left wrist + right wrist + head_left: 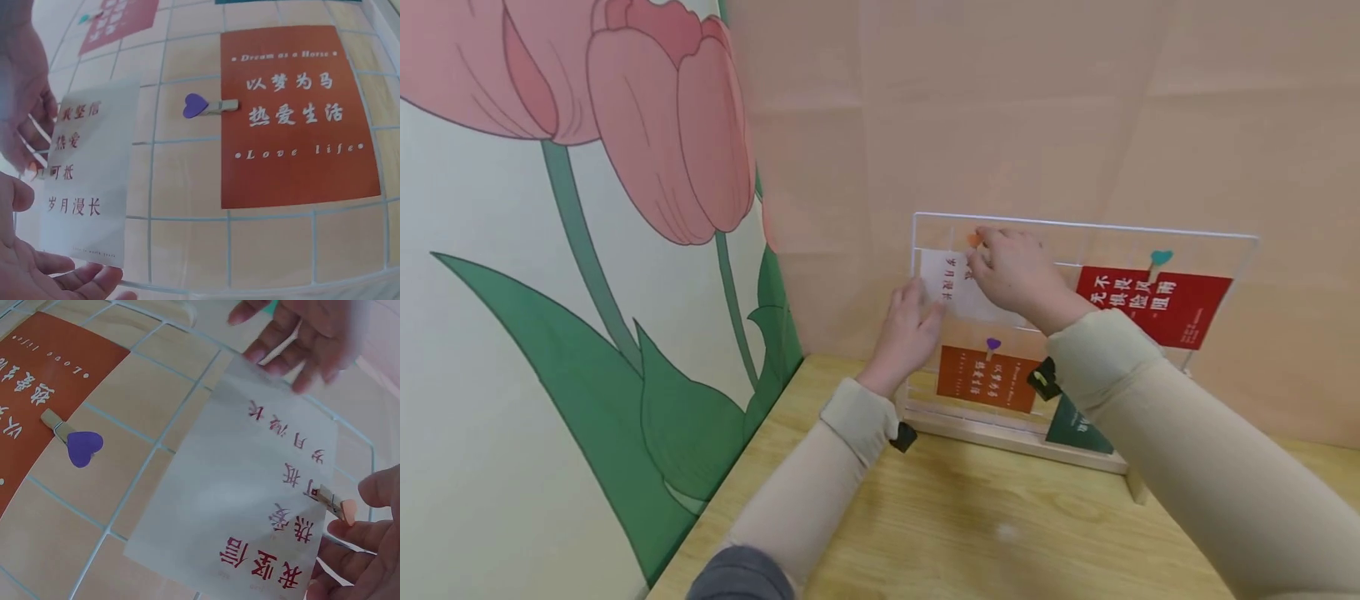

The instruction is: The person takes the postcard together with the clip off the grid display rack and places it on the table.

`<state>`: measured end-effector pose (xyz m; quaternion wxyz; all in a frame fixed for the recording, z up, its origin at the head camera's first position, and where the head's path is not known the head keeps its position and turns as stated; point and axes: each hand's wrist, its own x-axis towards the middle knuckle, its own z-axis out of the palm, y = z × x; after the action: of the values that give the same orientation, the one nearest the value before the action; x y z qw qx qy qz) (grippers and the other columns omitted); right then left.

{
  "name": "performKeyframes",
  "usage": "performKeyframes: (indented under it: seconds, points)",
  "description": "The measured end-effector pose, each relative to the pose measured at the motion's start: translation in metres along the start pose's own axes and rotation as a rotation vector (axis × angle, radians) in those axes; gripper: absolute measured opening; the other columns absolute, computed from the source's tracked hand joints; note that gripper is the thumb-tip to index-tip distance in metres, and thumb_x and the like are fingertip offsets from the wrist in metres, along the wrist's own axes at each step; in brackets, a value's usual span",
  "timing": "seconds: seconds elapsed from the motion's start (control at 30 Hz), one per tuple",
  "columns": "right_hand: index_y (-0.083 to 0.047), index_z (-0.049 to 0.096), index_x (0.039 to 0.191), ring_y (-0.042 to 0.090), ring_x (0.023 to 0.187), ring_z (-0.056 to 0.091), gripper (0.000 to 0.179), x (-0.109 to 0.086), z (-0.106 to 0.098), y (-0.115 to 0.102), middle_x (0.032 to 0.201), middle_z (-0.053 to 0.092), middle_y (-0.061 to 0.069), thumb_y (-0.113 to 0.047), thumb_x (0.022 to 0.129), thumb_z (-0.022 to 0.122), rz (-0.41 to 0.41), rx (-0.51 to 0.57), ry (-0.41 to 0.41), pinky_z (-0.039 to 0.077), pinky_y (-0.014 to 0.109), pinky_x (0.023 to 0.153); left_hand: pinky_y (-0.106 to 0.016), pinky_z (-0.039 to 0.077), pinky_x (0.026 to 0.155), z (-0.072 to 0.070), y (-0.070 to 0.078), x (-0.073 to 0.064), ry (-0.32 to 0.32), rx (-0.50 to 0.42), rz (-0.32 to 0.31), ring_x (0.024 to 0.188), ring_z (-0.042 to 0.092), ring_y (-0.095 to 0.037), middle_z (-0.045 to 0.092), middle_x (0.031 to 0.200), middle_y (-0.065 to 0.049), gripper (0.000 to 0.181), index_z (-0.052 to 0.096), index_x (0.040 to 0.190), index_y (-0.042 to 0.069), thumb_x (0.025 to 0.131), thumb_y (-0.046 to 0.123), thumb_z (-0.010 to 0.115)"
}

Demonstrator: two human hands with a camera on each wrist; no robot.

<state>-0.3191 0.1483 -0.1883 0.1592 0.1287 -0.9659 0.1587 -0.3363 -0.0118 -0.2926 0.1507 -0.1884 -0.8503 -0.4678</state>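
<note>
A white card [231,481] with red characters hangs on the wire grid rack [1090,223], its top edge under a small wooden clothespin [331,503] with an orange heart. My right hand [1018,271] is at that clothespin; in the right wrist view its thumb stands apart from the forefinger, which is at the heart. My left hand [908,329] is by the card's left side, fingers loosely extended [306,353] at its edge. Whether they press the card, I cannot tell. An orange-red card [294,162] hangs below, held by a clothespin with a purple heart [195,105].
A red card [1198,308] under a teal-heart clothespin [1161,258] and a dark green card [1075,429] hang further right. The rack's wooden base [1000,437] stands on a wood-grain table [955,517]. A tulip-painted wall [490,200] rises at the left.
</note>
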Motion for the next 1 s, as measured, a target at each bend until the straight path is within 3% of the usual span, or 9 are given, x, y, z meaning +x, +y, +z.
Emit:
performKeyframes:
  seconds: [0.13, 0.23, 0.37, 0.5, 0.7, 1.0]
  points:
    - [0.003, 0.044, 0.151, 0.049, 0.138, 0.040, 0.051, 0.000, 0.003, 0.002, 0.149, 0.049, 0.028, -0.027, 0.110, 0.041, 0.024, 0.002, 0.019, 0.025, 0.067, 0.111, -0.046, 0.043, 0.110, 0.000, 0.000, 0.006, 0.039, 0.006, 0.026, 0.126, 0.054, -0.035, 0.049, 0.140, -0.023, 0.061, 0.032, 0.157, -0.005, 0.108, 0.026, 0.050]
    - [0.001, 0.051, 0.146, 0.044, 0.118, 0.057, 0.047, 0.001, 0.004, 0.003, 0.132, 0.062, 0.025, -0.027, 0.111, 0.041, 0.026, -0.029, 0.051, 0.038, 0.062, 0.103, -0.044, 0.049, 0.102, 0.000, 0.001, 0.011, 0.079, 0.029, 0.027, 0.117, 0.059, -0.032, 0.055, 0.132, -0.020, 0.054, 0.042, 0.151, -0.003, 0.106, 0.024, 0.053]
    - [-0.001, 0.060, 0.136, 0.035, 0.091, 0.063, 0.041, 0.005, 0.007, 0.001, 0.111, 0.070, 0.019, -0.029, 0.111, 0.045, 0.024, -0.055, 0.098, 0.053, 0.051, 0.084, -0.041, 0.053, 0.082, -0.004, 0.001, 0.017, 0.133, 0.085, -0.030, 0.097, 0.064, -0.025, 0.065, 0.116, -0.011, 0.042, 0.054, 0.140, 0.004, 0.104, 0.025, 0.057]
    - [-0.001, 0.063, 0.129, 0.033, 0.088, 0.064, 0.037, 0.009, 0.010, -0.001, 0.106, 0.070, 0.018, -0.028, 0.110, 0.047, 0.007, -0.023, 0.141, 0.056, 0.047, 0.076, -0.038, 0.050, 0.071, -0.008, 0.001, 0.021, 0.166, 0.104, -0.070, 0.083, 0.062, -0.022, 0.066, 0.102, -0.006, 0.030, 0.060, 0.127, 0.007, 0.103, 0.024, 0.058]
    - [-0.001, 0.063, 0.119, 0.033, 0.086, 0.064, 0.031, 0.011, 0.010, 0.004, 0.099, 0.068, 0.017, -0.026, 0.111, 0.048, 0.010, 0.066, 0.145, 0.054, 0.046, 0.075, -0.037, 0.046, 0.068, -0.008, 0.000, 0.026, 0.192, 0.116, -0.047, 0.078, 0.058, -0.022, 0.062, 0.092, -0.005, 0.018, 0.062, 0.105, 0.007, 0.105, 0.024, 0.056]
    - [-0.005, 0.059, 0.114, 0.030, 0.082, 0.061, 0.025, 0.009, 0.007, 0.014, 0.096, 0.063, 0.015, -0.028, 0.111, 0.048, 0.000, 0.151, 0.125, 0.051, 0.041, 0.068, -0.040, 0.044, 0.073, -0.004, 0.002, 0.032, 0.212, 0.116, -0.031, 0.080, 0.058, -0.023, 0.063, 0.089, -0.005, 0.017, 0.062, 0.100, 0.008, 0.106, 0.023, 0.056]
